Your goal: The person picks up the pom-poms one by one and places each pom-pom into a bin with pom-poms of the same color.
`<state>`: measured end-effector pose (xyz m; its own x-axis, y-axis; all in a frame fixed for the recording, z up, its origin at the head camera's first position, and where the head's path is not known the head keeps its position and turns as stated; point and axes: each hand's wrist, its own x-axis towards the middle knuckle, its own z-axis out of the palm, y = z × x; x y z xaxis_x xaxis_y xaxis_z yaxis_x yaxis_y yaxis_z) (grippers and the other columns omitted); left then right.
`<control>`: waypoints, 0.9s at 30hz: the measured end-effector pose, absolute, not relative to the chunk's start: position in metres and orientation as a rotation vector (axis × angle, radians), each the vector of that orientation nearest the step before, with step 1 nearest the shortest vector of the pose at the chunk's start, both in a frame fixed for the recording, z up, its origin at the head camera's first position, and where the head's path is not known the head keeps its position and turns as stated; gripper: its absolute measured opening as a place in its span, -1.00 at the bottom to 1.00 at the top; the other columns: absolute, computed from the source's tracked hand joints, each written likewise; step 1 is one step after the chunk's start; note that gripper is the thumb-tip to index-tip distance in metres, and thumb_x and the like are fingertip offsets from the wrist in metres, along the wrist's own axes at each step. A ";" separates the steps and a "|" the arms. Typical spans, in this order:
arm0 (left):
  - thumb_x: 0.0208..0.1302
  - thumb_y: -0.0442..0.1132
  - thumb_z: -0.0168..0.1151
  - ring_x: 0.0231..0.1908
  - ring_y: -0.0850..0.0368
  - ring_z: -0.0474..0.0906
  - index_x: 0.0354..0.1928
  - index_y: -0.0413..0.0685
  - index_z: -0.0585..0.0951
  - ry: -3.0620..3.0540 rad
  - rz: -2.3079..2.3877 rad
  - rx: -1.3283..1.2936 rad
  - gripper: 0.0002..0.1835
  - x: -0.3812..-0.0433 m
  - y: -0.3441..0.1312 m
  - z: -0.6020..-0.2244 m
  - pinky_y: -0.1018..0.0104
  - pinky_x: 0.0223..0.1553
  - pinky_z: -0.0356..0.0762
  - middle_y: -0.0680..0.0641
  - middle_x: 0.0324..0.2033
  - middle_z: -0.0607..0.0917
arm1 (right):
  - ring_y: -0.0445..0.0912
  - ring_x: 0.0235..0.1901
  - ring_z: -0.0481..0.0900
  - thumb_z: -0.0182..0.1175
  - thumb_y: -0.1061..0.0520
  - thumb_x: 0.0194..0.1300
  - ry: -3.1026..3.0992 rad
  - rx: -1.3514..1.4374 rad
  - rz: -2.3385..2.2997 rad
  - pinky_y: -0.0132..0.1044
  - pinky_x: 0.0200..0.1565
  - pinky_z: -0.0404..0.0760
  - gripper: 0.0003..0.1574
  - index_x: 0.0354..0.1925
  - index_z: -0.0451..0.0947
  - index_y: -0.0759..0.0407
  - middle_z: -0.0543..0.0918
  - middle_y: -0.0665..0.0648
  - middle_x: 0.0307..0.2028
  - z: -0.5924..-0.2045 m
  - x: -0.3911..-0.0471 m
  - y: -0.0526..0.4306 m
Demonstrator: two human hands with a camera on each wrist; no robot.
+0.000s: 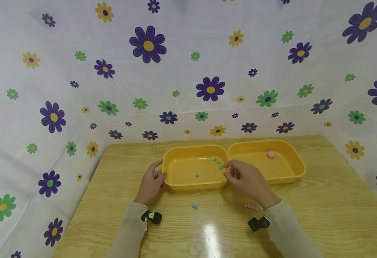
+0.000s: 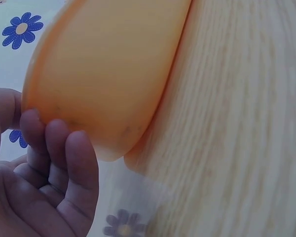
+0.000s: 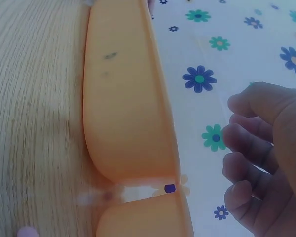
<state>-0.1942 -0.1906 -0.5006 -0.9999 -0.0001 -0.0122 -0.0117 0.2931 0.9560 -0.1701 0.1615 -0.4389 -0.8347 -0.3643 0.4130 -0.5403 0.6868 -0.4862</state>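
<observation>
My left hand [image 1: 151, 182] holds the left end of a yellow tray [image 1: 194, 186], its curled fingertips against the outer wall [image 2: 103, 94] in the left wrist view. Over the tray's right end is my right hand [image 1: 247, 178], fingers loosely bent and thumb apart from the forefinger. Nothing shows between those fingers in the right wrist view. Close to its fingertips, a small blue ball [image 1: 220, 167] lies in the tray near two smaller blue balls [image 1: 218, 162]. Another blue ball [image 1: 197, 175] sits nearer the tray's front.
A second yellow tray [image 1: 299, 171] stands at the right, end to end with the first, with a pink ball [image 1: 271, 154] inside. Blue bits [image 1: 194, 206] lie on the wooden table [image 1: 175, 229], and a row of pink beads [image 1: 251, 207] lies by my right wrist. Flowered cloth [image 1: 175, 71] hangs behind.
</observation>
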 end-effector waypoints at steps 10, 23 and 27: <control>0.50 -0.25 0.20 -0.47 0.06 0.55 0.48 0.13 0.38 2.523 1.846 -0.016 -0.43 -0.196 -0.190 -0.504 0.35 -0.37 0.61 -0.09 -0.48 0.60 | -0.32 -0.52 0.35 0.42 0.15 0.33 -2.610 0.750 0.869 -0.40 -0.47 0.43 -0.73 -0.02 0.67 0.12 0.52 -0.19 -0.47 -0.438 -0.166 0.162; 0.50 -0.24 0.19 -0.45 0.03 0.56 0.49 0.13 0.36 2.533 1.836 -0.009 -0.44 -0.196 -0.189 -0.505 0.35 -0.35 0.62 -0.08 -0.49 0.58 | -0.30 -0.50 0.40 0.40 0.08 0.35 -2.679 0.740 0.868 -0.39 -0.44 0.48 -0.72 0.00 0.68 0.12 0.54 -0.19 -0.45 -0.438 -0.163 0.156; 0.50 -0.23 0.20 -0.46 0.03 0.55 0.49 0.12 0.37 2.531 1.846 0.009 -0.43 -0.196 -0.189 -0.506 0.36 -0.35 0.62 -0.08 -0.49 0.58 | -0.31 -0.50 0.39 0.40 0.08 0.36 -2.690 0.760 0.861 -0.40 -0.44 0.47 -0.76 -0.04 0.68 0.09 0.54 -0.20 -0.45 -0.438 -0.161 0.153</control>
